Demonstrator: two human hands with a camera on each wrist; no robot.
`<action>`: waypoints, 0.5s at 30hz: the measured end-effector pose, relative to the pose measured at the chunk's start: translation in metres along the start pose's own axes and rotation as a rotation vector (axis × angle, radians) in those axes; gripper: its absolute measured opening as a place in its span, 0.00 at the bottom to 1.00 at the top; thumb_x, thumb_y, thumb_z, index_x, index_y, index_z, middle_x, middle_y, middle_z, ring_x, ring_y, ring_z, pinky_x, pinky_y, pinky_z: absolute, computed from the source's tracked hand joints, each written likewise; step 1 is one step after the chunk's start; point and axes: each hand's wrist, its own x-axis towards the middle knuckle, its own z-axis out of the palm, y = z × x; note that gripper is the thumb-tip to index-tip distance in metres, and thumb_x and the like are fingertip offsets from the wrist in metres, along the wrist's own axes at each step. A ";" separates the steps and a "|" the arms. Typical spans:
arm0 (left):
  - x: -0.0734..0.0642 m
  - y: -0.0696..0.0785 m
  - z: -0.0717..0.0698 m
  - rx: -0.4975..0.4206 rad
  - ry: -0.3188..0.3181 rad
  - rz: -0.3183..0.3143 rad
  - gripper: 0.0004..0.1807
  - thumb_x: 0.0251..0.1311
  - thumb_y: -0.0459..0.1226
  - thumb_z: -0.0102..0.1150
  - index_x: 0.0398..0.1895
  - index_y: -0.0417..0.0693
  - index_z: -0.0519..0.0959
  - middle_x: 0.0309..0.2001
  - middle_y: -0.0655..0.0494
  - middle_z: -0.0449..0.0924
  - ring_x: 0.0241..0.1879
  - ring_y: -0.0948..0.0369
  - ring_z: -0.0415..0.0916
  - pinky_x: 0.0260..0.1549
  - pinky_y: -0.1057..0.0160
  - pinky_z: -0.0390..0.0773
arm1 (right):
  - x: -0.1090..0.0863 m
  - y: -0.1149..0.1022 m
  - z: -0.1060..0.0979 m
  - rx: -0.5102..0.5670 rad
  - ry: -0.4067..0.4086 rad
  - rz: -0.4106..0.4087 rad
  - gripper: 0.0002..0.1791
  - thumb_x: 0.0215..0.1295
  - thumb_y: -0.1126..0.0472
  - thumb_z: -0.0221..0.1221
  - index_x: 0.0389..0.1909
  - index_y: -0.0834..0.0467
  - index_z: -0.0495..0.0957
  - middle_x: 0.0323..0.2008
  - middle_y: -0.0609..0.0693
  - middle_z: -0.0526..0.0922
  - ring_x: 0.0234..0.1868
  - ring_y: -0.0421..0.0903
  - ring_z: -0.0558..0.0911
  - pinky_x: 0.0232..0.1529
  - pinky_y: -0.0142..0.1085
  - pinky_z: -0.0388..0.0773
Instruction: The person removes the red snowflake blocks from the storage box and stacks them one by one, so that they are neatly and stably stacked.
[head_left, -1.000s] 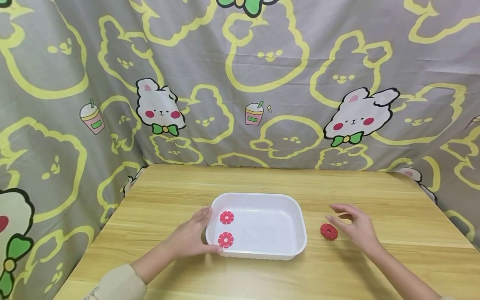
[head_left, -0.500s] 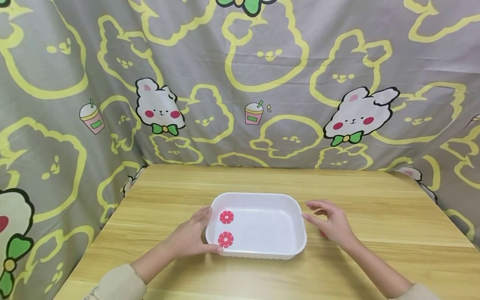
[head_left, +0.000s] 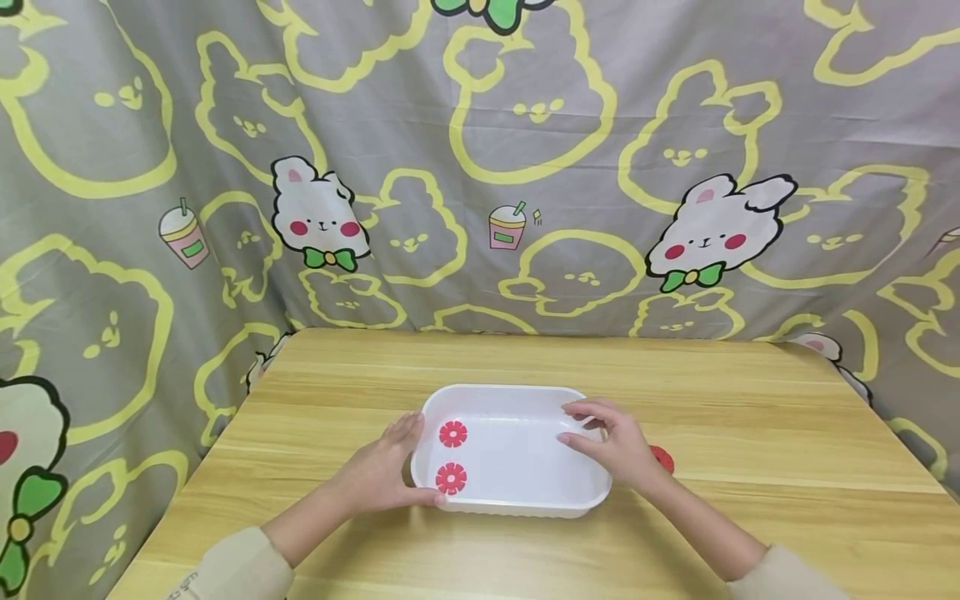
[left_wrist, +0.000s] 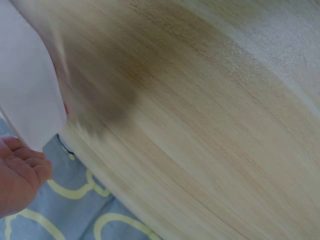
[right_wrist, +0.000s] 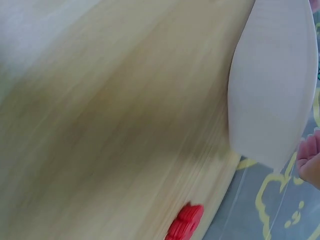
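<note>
A white plastic tray [head_left: 525, 507] stands on the table with two red notched interlocking discs [head_left: 452, 434] lying flat at its left end. My left hand [head_left: 378, 471] holds that end, thumb at the near rim and fingers along the outer side. Over the tray's right end is my right hand [head_left: 618, 446], thumb and fingers apart, with nothing visible between them. Behind its wrist, a red disc [head_left: 663, 458] shows in part on the table; in the right wrist view it is a small stack of red discs [right_wrist: 185, 223].
The light wooden table [head_left: 337, 375] carries the tray near its middle. A grey curtain [head_left: 420, 125] with yellow outlines and white rabbit prints hangs behind the table and along both sides.
My right hand has moved left, from beside the red discs on the table to over the tray's right end. My left hand and the tray have stayed nearly still.
</note>
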 end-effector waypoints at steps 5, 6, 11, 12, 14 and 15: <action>0.001 -0.001 0.001 0.009 0.001 0.007 0.63 0.38 0.68 0.61 0.68 0.32 0.54 0.69 0.36 0.54 0.69 0.42 0.53 0.61 0.44 0.65 | 0.005 0.000 0.014 0.001 -0.051 -0.010 0.16 0.47 0.67 0.69 0.40 0.65 0.81 0.39 0.59 0.83 0.37 0.29 0.74 0.38 0.34 0.81; 0.001 -0.001 0.001 0.010 0.003 0.010 0.63 0.38 0.68 0.61 0.68 0.31 0.54 0.69 0.36 0.54 0.69 0.42 0.53 0.61 0.44 0.66 | 0.006 0.000 0.018 0.003 -0.060 -0.014 0.16 0.47 0.67 0.69 0.40 0.65 0.81 0.39 0.59 0.83 0.37 0.29 0.74 0.38 0.34 0.81; 0.000 -0.001 0.000 0.006 0.007 0.012 0.63 0.38 0.68 0.61 0.68 0.31 0.54 0.69 0.36 0.54 0.69 0.42 0.54 0.60 0.43 0.66 | 0.010 -0.002 0.034 0.022 -0.101 -0.040 0.17 0.47 0.67 0.69 0.40 0.65 0.81 0.38 0.59 0.83 0.37 0.30 0.74 0.37 0.35 0.81; 0.000 -0.001 0.000 0.003 0.007 0.011 0.63 0.38 0.68 0.61 0.68 0.31 0.54 0.69 0.36 0.54 0.69 0.42 0.54 0.60 0.43 0.66 | 0.011 -0.003 0.037 0.024 -0.109 -0.043 0.17 0.47 0.67 0.69 0.40 0.65 0.81 0.38 0.59 0.83 0.37 0.30 0.74 0.37 0.36 0.81; 0.001 -0.001 0.000 -0.004 0.005 0.006 0.63 0.38 0.69 0.61 0.68 0.32 0.54 0.69 0.36 0.54 0.69 0.42 0.53 0.61 0.44 0.66 | 0.013 -0.005 0.043 0.033 -0.125 -0.042 0.17 0.47 0.66 0.69 0.41 0.64 0.81 0.38 0.58 0.83 0.37 0.31 0.75 0.38 0.36 0.81; 0.000 -0.001 0.000 -0.007 0.005 0.005 0.63 0.38 0.69 0.61 0.68 0.32 0.54 0.70 0.37 0.54 0.69 0.42 0.53 0.61 0.44 0.66 | 0.014 -0.006 0.047 0.041 -0.132 -0.041 0.18 0.46 0.66 0.69 0.41 0.64 0.81 0.38 0.59 0.83 0.37 0.33 0.76 0.38 0.36 0.81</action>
